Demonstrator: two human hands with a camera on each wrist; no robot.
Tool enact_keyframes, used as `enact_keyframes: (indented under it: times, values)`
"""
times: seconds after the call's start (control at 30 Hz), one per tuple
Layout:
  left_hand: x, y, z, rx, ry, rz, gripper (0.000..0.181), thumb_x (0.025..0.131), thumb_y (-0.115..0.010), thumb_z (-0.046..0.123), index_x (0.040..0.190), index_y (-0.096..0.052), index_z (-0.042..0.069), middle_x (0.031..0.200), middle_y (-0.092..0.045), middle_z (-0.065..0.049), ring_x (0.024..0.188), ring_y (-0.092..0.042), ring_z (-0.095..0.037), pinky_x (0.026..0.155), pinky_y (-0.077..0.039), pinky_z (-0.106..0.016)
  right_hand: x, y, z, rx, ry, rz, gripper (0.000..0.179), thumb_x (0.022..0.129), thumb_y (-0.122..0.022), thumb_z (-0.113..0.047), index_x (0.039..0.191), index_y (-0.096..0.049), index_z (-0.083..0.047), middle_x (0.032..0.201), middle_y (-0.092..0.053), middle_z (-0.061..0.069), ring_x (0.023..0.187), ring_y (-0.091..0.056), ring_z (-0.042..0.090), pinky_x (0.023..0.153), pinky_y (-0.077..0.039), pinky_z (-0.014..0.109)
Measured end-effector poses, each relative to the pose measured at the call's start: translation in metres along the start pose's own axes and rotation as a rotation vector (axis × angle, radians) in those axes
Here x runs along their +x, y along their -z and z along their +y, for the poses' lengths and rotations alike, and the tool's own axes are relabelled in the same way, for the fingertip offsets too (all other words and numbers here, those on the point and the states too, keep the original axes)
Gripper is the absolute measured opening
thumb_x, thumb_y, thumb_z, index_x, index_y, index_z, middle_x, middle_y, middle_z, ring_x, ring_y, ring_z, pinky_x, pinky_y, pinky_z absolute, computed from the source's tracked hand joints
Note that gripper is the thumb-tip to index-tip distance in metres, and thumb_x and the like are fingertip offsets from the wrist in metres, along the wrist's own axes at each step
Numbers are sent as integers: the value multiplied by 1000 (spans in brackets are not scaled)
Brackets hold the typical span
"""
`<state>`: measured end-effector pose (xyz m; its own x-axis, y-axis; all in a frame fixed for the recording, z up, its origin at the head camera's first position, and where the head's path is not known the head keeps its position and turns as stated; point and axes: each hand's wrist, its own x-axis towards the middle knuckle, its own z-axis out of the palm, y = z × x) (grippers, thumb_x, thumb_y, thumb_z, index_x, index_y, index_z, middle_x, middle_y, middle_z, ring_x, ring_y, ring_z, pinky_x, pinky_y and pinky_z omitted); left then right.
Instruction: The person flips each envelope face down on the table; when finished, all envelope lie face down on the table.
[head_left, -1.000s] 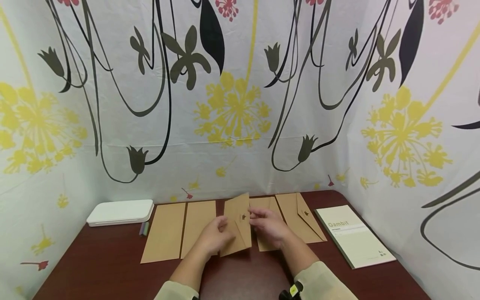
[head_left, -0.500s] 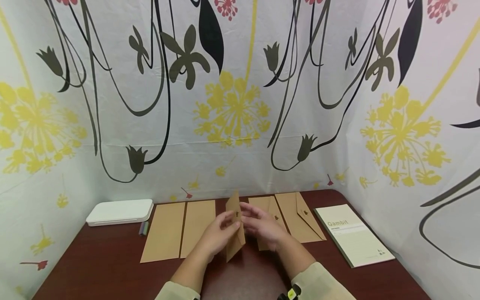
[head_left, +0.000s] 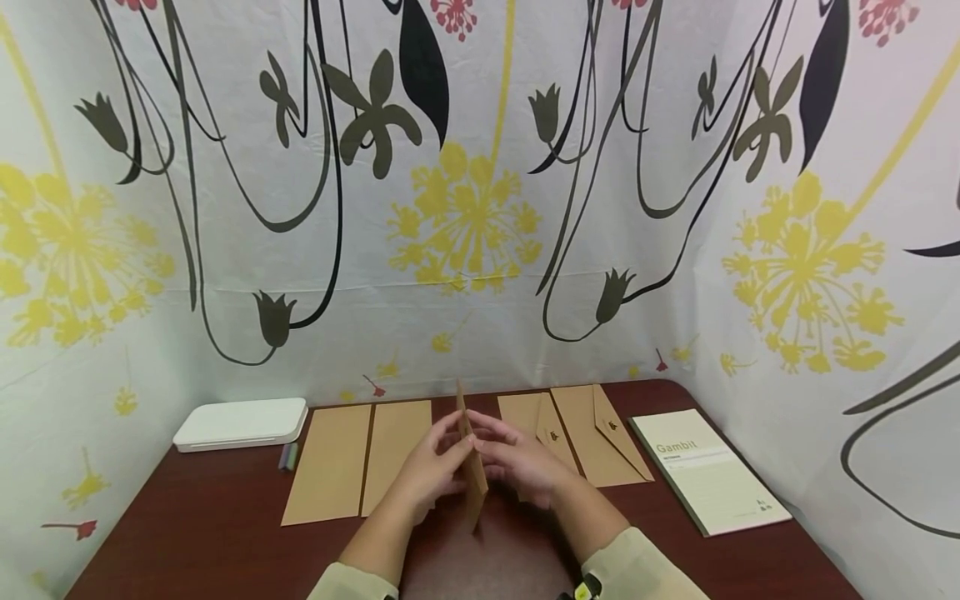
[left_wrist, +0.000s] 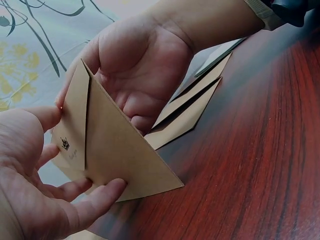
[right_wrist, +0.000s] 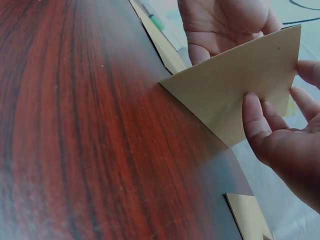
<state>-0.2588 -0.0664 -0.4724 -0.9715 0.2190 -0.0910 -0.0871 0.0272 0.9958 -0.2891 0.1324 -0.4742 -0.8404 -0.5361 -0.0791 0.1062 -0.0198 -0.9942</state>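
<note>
A kraft-paper envelope [head_left: 476, 492] stands upright, almost edge-on in the head view, between my two hands. My left hand [head_left: 431, 467] holds it from the left, fingers against the flap side, where a small crown print shows in the left wrist view. From the other side my right hand [head_left: 521, 462] holds it, with fingertips on the plain back of the envelope [right_wrist: 235, 85] in the right wrist view. Both hands meet near its upper part. Whether its lower edge touches the table [head_left: 225, 533] I cannot tell.
Two plain envelopes [head_left: 330, 467] lie to the left, and two flap-side-up envelopes [head_left: 592, 442] to the right. A white case [head_left: 240, 423] and small marker-like sticks [head_left: 288, 457] sit at far left. A "Gambit" notebook [head_left: 708, 475] lies at right. Patterned cloth [head_left: 480, 350] hangs behind.
The envelope has turned from showing its printed flap side to nearly edge-on. My right hand has moved slightly left, closer to my left hand. The envelopes on the table have stayed put.
</note>
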Motion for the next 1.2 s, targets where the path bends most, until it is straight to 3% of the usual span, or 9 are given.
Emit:
enact_keyframes:
  times: [0.2, 0.43, 0.53, 0.7, 0.83, 0.93, 1.07, 1.2]
  values:
    - [2, 0, 1, -18, -5, 42, 62, 106, -66, 37, 163, -44, 27, 165, -46, -19, 134, -64, -37, 95, -65, -50, 0, -1, 3, 14, 2, -21, 64, 108, -64, -29, 167, -40, -25, 163, -45, 19, 133, -65, 33, 102, -59, 36]
    - [2, 2, 6, -92, -27, 104, 58, 104, -62, 21, 160, -49, 15, 160, -53, -19, 136, -62, -34, 95, -65, -45, -1, -2, 8, 1, -91, -19, 61, 108, -64, -36, 164, -45, -23, 156, -59, 12, 128, -68, 30, 104, -59, 43]
    - [3, 5, 7, -92, -42, 114, 57, 104, -57, 15, 160, -49, 11, 162, -53, -19, 139, -61, -34, 95, -65, -44, 0, -1, 10, -6, -86, 6, 60, 110, -60, -35, 164, -44, -16, 162, -53, 18, 139, -61, 34, 115, -53, 49]
    - [5, 11, 7, -76, -58, 169, 59, 102, -56, 5, 160, -47, 8, 162, -53, -21, 132, -65, -32, 91, -65, -38, 2, 5, 12, 1, -69, 90, 64, 113, -53, -32, 166, -34, -2, 171, -35, 27, 158, -39, 44, 130, -35, 58]
    - [6, 15, 3, -9, -48, 238, 63, 98, -63, 5, 159, -50, 10, 160, -56, -16, 126, -65, -31, 85, -62, -34, 2, 12, 11, 8, -60, 130, 65, 114, -50, -28, 166, -28, 4, 171, -30, 32, 161, -31, 48, 132, -30, 60]
    - [8, 18, -3, 43, -47, 277, 62, 96, -65, 4, 156, -52, 9, 157, -59, -14, 131, -63, -35, 85, -59, -33, 2, 17, 10, 18, -55, 148, 63, 114, -48, -25, 166, -27, 4, 171, -29, 34, 161, -30, 48, 132, -28, 60]
    - [12, 22, -12, 120, -65, 297, 59, 95, -65, 0, 153, -55, 3, 153, -61, -19, 139, -61, -42, 96, -63, -39, 3, 23, 10, 45, -57, 159, 62, 114, -47, -23, 166, -27, 5, 172, -26, 34, 162, -28, 47, 133, -26, 59]
    - [15, 25, -19, 195, -60, 288, 58, 94, -65, -2, 151, -56, 1, 152, -62, -23, 138, -62, -43, 109, -59, -49, 3, 26, 10, 63, -60, 156, 64, 114, -48, -25, 166, -26, 5, 173, -24, 33, 163, -26, 47, 133, -25, 59]
